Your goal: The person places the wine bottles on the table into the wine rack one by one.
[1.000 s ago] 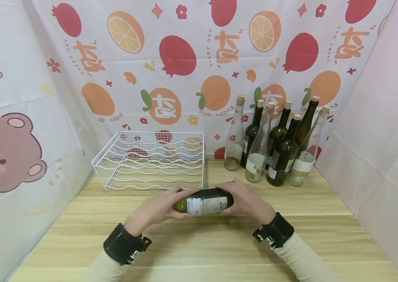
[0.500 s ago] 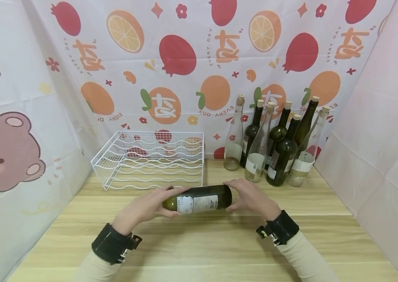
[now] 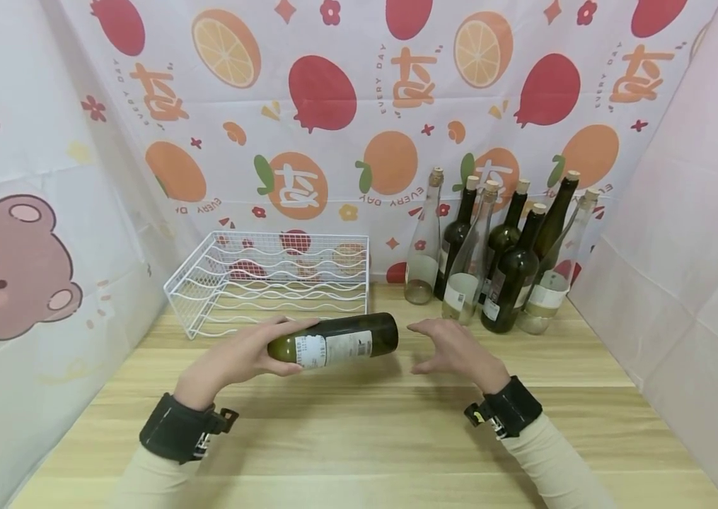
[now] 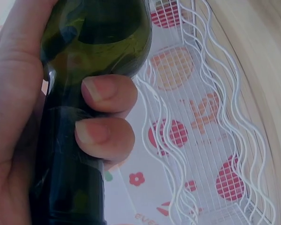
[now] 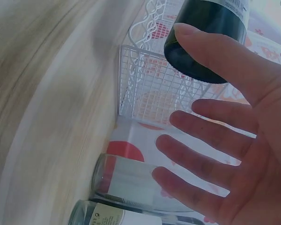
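Note:
A dark green wine bottle lies nearly level in the air in front of the wire rack, its base toward the right. My left hand grips it by the neck and shoulder; in the left wrist view the fingers curl round the neck. My right hand is off the bottle, a small gap from its base, with fingers spread and nothing held. The right wrist view shows the bottle's base beyond the thumb. The white wire wine rack, with wavy rails, stands behind the bottle.
Several corked bottles, green and clear, stand grouped at the back right of the wooden table. A fruit-print cloth hangs behind the rack, with cloth walls at both sides.
My left hand has carried the bottle leftward and slightly up toward the rack. My right hand has let go of the bottle's base, and its fingers have spread.

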Tool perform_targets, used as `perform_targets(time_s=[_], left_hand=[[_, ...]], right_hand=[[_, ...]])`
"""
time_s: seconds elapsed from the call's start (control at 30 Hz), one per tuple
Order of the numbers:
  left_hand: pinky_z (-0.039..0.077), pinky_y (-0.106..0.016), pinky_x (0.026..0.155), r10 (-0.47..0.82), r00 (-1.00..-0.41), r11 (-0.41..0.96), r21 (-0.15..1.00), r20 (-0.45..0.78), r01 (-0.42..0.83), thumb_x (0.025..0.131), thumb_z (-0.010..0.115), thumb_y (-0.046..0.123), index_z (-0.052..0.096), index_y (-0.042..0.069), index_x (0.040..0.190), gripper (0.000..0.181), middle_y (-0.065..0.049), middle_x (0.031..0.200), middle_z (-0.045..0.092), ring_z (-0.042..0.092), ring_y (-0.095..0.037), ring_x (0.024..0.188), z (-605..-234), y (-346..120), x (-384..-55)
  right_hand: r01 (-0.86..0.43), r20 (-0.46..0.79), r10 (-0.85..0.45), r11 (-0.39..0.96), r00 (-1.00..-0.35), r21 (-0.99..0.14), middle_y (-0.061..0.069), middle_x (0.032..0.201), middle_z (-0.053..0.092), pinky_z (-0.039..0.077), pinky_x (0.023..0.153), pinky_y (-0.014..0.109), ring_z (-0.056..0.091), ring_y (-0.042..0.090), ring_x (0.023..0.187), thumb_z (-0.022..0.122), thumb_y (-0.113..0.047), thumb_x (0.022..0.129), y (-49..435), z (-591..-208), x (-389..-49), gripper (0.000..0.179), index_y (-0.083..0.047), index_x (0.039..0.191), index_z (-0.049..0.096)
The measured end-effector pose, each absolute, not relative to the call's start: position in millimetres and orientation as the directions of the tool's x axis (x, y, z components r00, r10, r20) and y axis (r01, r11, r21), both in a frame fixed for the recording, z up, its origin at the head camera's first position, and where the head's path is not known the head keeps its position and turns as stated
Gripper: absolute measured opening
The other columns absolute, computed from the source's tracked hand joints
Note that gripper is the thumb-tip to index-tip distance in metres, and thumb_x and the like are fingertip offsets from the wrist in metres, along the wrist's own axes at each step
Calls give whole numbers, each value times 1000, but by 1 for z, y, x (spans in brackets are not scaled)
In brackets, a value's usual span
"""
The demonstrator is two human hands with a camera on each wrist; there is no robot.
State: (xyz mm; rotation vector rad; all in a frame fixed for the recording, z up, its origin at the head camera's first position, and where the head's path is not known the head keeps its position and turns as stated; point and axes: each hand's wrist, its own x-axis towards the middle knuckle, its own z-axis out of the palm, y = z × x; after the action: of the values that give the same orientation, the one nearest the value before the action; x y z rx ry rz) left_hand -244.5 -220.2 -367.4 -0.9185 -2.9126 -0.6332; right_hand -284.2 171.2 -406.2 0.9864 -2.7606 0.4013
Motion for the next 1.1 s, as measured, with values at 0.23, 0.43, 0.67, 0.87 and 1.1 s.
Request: perform_targets(time_s=[0.23,0.43,0.67,0.87,1.1], left_hand=[[51,-31,83,550,-821,706,439,155,556,84,85,41,48,34,154,80,-4,137,64,60,-17,105,-367,-234,-249],[54,-29,94,586,-787,630,502,195,593,82,88,28,52,20,153,80,-7,147,61,62,-20,120,-369,-247,-255],[53,-27,96,600,-767,607,495,227,622,82,88,30,54,15,151,78,-8,147,62,61,-20,124,-372,-259,-261],[53,-24,83,588,-775,593,528,230,607,83,88,29,55,13,150,76,-13,142,64,60,-11,106,-374,-266,-263],[53,-25,82,558,-801,626,524,217,578,83,87,31,54,12,150,77,-13,138,66,60,-14,102,-380,-272,-267]], right_hand=[[-628,252,-579,748,-775,-214,12,133,71,55,102,48,68,33,121,94,-37,71,172,-406,-283,76,-5,134,67],[-625,244,-578,753,-778,-207,11,133,71,56,101,48,68,32,121,93,-38,72,174,-406,-282,74,-7,134,68],[-620,241,-573,751,-783,-226,10,133,71,56,101,48,68,32,122,93,-39,73,176,-407,-283,72,-7,133,68],[-626,230,-582,742,-780,-242,11,135,70,55,103,48,67,31,122,93,-38,73,176,-409,-284,74,-7,135,67],[-657,174,-635,705,-752,-267,14,137,68,52,106,48,66,33,125,92,-36,75,176,-408,-284,76,-3,137,64]])
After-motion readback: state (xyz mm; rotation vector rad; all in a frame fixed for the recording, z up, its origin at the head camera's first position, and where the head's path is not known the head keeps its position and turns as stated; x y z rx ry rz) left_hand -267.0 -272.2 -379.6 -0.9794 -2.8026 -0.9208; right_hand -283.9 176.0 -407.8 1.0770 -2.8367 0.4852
